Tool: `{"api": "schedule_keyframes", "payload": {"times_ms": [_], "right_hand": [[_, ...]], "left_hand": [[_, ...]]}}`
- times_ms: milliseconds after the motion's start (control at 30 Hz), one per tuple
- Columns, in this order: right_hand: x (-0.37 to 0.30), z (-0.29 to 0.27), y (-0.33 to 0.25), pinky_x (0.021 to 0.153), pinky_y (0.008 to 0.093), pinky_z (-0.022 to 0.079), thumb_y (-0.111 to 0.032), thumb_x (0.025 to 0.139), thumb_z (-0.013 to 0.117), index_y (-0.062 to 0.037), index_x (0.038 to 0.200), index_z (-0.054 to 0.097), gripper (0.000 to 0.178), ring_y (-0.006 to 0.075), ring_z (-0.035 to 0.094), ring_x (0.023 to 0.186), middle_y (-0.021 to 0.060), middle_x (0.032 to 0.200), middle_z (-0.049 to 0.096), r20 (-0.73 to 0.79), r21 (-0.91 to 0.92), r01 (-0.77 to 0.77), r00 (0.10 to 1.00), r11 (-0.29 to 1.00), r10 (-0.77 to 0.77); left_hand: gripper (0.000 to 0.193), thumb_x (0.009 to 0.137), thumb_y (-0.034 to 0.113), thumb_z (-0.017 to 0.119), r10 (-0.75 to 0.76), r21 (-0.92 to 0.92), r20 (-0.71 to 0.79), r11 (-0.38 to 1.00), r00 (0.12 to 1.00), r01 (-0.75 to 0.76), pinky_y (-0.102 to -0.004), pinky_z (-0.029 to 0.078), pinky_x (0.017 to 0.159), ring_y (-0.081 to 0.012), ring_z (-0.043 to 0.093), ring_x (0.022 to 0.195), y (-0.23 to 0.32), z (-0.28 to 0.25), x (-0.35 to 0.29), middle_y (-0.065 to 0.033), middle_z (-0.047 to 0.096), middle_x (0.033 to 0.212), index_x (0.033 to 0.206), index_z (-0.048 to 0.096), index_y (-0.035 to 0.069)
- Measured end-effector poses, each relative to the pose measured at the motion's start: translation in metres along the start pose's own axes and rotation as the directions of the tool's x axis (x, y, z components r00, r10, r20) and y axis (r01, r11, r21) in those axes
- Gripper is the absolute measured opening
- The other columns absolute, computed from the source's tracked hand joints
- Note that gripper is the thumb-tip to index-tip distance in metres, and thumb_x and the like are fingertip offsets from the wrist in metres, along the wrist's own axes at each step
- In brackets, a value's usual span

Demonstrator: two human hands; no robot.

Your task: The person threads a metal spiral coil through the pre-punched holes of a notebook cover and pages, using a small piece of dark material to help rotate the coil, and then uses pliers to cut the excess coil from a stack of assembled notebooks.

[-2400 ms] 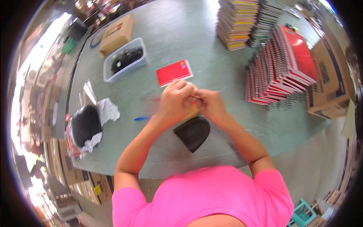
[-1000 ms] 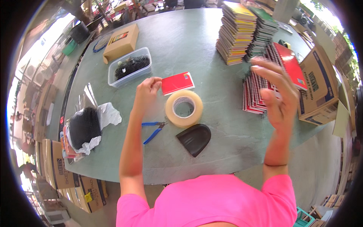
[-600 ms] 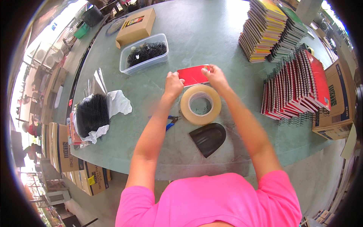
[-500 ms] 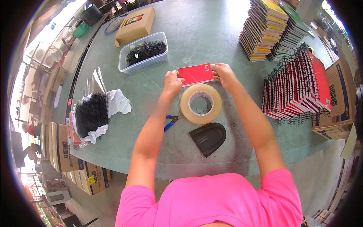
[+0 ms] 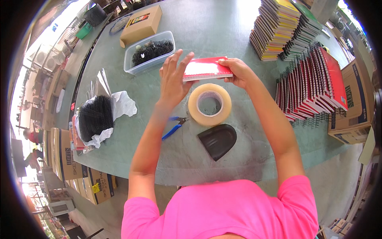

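And the right hand (image 5: 238, 73) is pinching the right end of a red-covered notepad (image 5: 207, 68), holding it tilted over the table (image 5: 258, 153); the left hand (image 5: 174, 79) is touching the left end, fingers spread! A tape roll (image 5: 193, 104) is lying toward the near edge, blue-handled cutters (image 5: 172, 132) just beside; spiral-bound red notebooks (image 5: 318, 81) are crowding the right edge.

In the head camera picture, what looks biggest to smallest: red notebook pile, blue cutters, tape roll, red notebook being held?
1. Red notebook pile
2. Tape roll and held red notebook: can't rank; notebook wider, roll taller
3. Blue cutters, partly hidden
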State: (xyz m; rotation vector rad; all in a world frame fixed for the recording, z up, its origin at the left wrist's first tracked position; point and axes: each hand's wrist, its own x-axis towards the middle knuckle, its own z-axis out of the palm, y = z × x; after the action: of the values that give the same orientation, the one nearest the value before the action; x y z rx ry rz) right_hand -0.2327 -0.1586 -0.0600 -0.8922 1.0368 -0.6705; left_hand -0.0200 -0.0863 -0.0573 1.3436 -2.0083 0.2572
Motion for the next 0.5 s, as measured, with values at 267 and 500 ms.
{"api": "schedule_keyframes", "payload": {"times_ms": [267, 500], "right_hand": [[-0.068, -0.018, 0.059, 0.073, 0.0247, 0.048, -0.019, 0.080, 0.072, -0.0048, 0.124, 0.050, 0.051, 0.0120, 0.061, 0.081, 0.0048, 0.095, 0.065, 0.055, -0.425, 0.673, 0.687, 0.605, -0.725], [-0.077, 0.024, 0.062, 0.072, 0.0238, 0.048, -0.003, 0.072, 0.077, -0.0012, 0.095, 0.064, 0.026, 0.0074, 0.059, 0.081, 0.0015, 0.085, 0.065, -0.114, 0.016, 0.598, 0.797, 0.801, -0.593]], "left_hand": [[0.015, 0.078, 0.002, 0.065, -0.201, -0.507, 0.366, 0.776, 0.909, 0.375, -0.0272, 0.049, 0.070, -0.0147, 0.064, 0.075, 0.024, -0.013, -0.030, -0.0095, 0.068, 0.080, 0.093, 0.066, 0.001], [0.025, 0.070, 0.001, 0.077, -0.406, -0.750, 0.516, 0.210, 0.754, 0.627, -0.0236, 0.049, 0.069, -0.0091, 0.060, 0.075, 0.039, -0.013, -0.030, -0.0026, 0.067, 0.081, 0.092, 0.066, 0.002]]}}
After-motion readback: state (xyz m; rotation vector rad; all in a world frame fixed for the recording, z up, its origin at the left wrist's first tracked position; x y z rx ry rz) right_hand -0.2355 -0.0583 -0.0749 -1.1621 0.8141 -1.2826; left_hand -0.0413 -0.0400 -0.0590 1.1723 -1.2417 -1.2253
